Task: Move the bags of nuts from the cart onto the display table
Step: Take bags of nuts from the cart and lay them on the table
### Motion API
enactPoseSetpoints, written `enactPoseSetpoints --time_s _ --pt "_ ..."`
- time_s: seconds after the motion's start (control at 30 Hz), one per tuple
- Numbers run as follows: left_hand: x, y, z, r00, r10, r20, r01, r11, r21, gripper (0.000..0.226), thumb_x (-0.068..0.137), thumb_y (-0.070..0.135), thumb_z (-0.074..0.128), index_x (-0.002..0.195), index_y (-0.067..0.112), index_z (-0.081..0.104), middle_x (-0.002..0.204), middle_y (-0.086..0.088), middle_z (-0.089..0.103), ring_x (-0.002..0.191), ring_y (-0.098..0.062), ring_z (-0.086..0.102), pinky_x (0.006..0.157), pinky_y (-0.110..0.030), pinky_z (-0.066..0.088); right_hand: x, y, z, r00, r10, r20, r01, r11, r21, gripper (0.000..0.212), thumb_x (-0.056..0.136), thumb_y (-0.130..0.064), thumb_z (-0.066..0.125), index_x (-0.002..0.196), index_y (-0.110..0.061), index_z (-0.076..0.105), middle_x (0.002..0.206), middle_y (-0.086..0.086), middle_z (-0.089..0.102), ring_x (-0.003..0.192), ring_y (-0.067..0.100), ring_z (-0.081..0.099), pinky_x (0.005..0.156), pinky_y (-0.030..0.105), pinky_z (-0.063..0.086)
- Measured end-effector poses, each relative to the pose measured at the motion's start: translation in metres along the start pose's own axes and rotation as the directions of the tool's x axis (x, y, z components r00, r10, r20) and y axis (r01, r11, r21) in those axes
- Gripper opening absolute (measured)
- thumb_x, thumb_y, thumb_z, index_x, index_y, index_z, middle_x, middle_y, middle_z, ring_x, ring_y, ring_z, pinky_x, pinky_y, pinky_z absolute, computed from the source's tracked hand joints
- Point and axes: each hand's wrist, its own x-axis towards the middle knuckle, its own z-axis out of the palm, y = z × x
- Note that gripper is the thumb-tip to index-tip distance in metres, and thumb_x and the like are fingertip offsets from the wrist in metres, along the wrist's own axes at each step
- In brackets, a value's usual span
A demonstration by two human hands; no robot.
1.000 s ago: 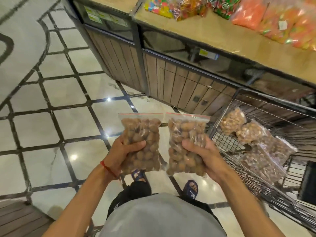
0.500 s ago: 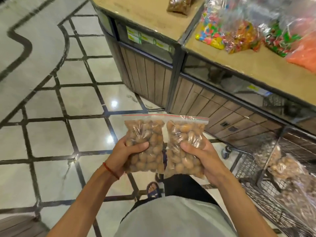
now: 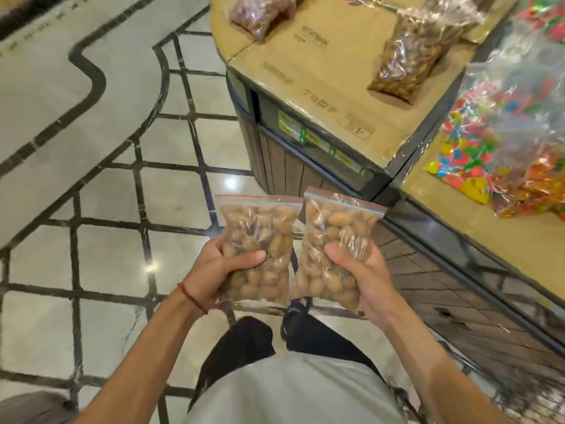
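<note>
Grips in the left hand (image 3: pixel 220 270) a clear zip-top plastic bag of tan nuts (image 3: pixel 260 240), with thumb pressed across the front and fingers wrapped behind. Grips in the right hand (image 3: pixel 363 280) a second clear zip-top bag of tan nuts (image 3: pixel 333 237) the same way, tilted slightly rightward. Holds both upright, side by side, nearly touching, over the glossy cream floor tiles (image 3: pixel 107 194) with dark grid lines, just short of the rounded corner of the cardboard-topped wooden display table (image 3: pixel 305 71). Wears a red string bracelet (image 3: pixel 192 296) on the left wrist. Shows printed characters on the cardboard and yellow-green shelf-edge tags (image 3: pixel 293 127), all too blurred to read. Leaves bare cardboard between a bag of reddish-brown nuts (image 3: pixel 260 10) and a bag of golden-brown nuts (image 3: pixel 406 59) lying on top. Borders clear bags of multicoloured sweets (image 3: pixel 504 154) on the right.
</note>
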Motion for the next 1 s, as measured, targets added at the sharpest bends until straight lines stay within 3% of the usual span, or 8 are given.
enactPoseSetpoints --time_s 0.17,0.4,0.47,0.57,0.67,0.87,1.0 --pt "0.046 0.05 -0.005 0.999 0.003 0.038 -0.003 1.0 -0.008 0.074 0.048 0.023 0.093 0.117 0.008 0.07 0.107 -0.012 0.079 0.093 -0.025 0.077 0.073 -0.031 0.062 0.054 -0.037 0.024 0.999 -0.012 -0.031 0.012 1.0 0.003 0.078 0.07 -0.026 0.094 0.14 -0.015 0.06 0.125 0.01 0.078 0.114 0.031 0.076 0.091 0.043 0.063" --pt "0.15 0.114 -0.028 0.991 0.0 0.137 0.0 1.0 -0.002 0.049 0.068 0.009 0.082 0.114 0.002 0.069 0.097 -0.009 0.079 0.083 -0.021 0.077 0.069 -0.03 0.061 0.114 -0.077 0.063 0.983 -0.073 -0.167 0.086 0.994 0.072 0.063 0.079 -0.016 0.081 0.138 -0.01 0.061 0.118 0.011 0.08 0.094 0.021 0.081 0.07 0.029 0.064" --pt "0.179 0.138 -0.037 0.983 0.001 0.184 -0.005 1.0 0.02 0.052 0.066 0.01 0.084 0.116 0.002 0.069 0.098 -0.009 0.079 0.082 -0.02 0.076 0.07 -0.03 0.061 0.129 -0.087 0.079 0.972 -0.086 -0.22 0.111 0.988 0.105 0.06 0.081 -0.017 0.08 0.137 -0.008 0.063 0.116 0.011 0.081 0.093 0.02 0.081 0.071 0.029 0.064" --pt "0.216 0.175 -0.046 0.966 -0.037 0.256 0.02 0.997 0.068 0.062 0.062 0.012 0.089 0.12 0.003 0.068 0.104 -0.012 0.079 0.089 -0.024 0.077 0.072 -0.032 0.062 0.147 -0.101 0.105 0.956 -0.108 -0.273 0.152 0.978 0.145 0.048 0.09 -0.013 0.075 0.136 -0.005 0.065 0.117 0.014 0.079 0.101 0.026 0.079 0.086 0.039 0.066" --pt "0.247 0.21 -0.05 0.949 -0.068 0.308 0.031 0.992 0.125 0.067 0.065 0.01 0.087 0.126 -0.001 0.064 0.11 -0.016 0.077 0.095 -0.029 0.076 0.074 -0.035 0.062 0.162 -0.113 0.123 0.94 -0.134 -0.313 0.193 0.968 0.163 0.041 0.095 -0.011 0.072 0.136 -0.006 0.065 0.122 0.016 0.077 0.111 0.033 0.077 0.088 0.038 0.064" --pt "0.29 0.255 -0.038 0.91 -0.117 0.398 0.036 0.978 0.204 0.072 0.065 0.002 0.09 0.13 -0.009 0.06 0.104 -0.016 0.076 0.085 -0.025 0.076 0.068 -0.032 0.062 0.191 -0.137 0.133 0.884 -0.109 -0.455 0.218 0.956 0.194 0.047 0.083 -0.019 0.082 0.129 -0.012 0.072 0.12 0.013 0.079 0.108 0.032 0.078 0.094 0.045 0.061" --pt "0.319 0.269 -0.022 0.894 -0.134 0.428 0.029 0.97 0.243 0.073 0.064 0.009 0.089 0.13 -0.006 0.061 0.11 -0.019 0.077 0.092 -0.03 0.076 0.073 -0.036 0.062 0.21 -0.157 0.122 0.864 -0.106 -0.492 0.235 0.95 0.207 0.047 0.077 -0.022 0.084 0.122 -0.015 0.074 0.116 0.011 0.081 0.104 0.03 0.079 0.091 0.043 0.063"
